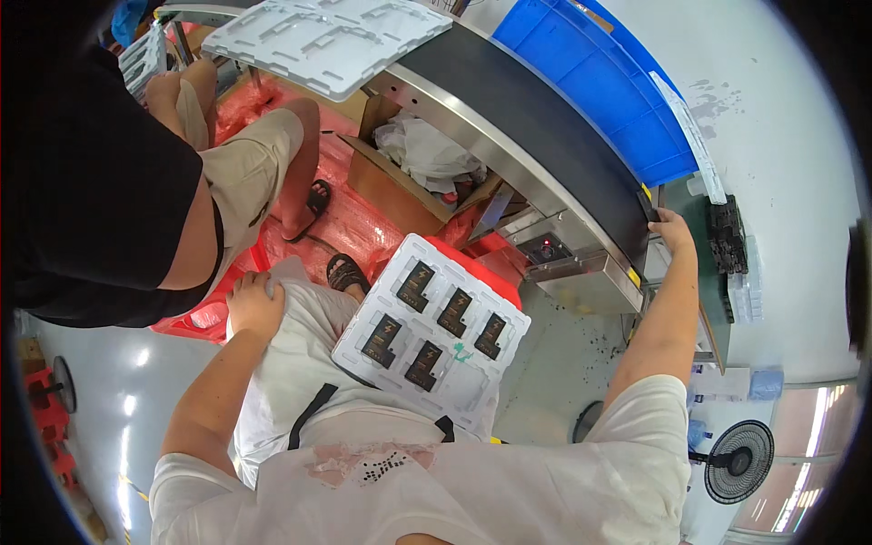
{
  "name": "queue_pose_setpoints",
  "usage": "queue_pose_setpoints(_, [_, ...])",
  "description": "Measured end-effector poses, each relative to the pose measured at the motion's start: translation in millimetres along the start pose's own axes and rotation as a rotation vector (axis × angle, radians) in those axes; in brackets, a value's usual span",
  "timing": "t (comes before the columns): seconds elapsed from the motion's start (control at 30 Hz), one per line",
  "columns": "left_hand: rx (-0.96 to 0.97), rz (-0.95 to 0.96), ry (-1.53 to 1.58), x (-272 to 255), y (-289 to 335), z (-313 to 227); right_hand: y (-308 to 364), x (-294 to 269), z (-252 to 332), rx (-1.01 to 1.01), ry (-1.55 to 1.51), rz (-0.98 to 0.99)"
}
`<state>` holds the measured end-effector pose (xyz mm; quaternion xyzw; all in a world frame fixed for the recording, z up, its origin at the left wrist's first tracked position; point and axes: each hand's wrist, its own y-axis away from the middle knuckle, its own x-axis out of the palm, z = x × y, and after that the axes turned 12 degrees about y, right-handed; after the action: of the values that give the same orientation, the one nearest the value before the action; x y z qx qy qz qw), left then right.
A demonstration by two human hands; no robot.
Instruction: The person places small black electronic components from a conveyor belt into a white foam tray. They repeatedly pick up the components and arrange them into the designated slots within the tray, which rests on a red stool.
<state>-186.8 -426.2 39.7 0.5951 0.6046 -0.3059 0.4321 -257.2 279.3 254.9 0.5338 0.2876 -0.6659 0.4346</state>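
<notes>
My left hand (255, 304) lies flat on my left knee, its fingers stretched out and holding nothing. On the right, my right hand (672, 231) reaches to the near end of the dark conveyor belt (545, 109), its fingers pinched on a small flat black piece (649, 207). That piece is partly hidden, so its exact kind does not show. A white plastic tray (436, 338) rests tilted across my lap. Several black L-shaped batteries (415, 286) sit in its pockets, and one pocket at its lower right holds none.
A blue crate (604, 86) stands beyond the belt. Another white tray (327, 41) bridges the belt's far left part. Under the belt sits an open cardboard box (391, 186) with white plastic inside. A co-worker in a black top (100, 200) sits close on my left. Black trays (727, 234) stand at right.
</notes>
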Motion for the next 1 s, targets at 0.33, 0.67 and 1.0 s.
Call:
queue_pose_setpoints(0.33, [0.001,0.053,-0.158,2,-4,-18,137,9,46,0.052,-0.541,-0.482])
queue_pose_setpoints(0.67, [0.086,-0.012,-0.178,12,-2,1,393,211,79,0.527,-0.912,0.432])
queue_pose_setpoints(1.0, [0.423,-0.102,0.597,17,-1,-67,423,298,85,0.539,-0.773,0.233])
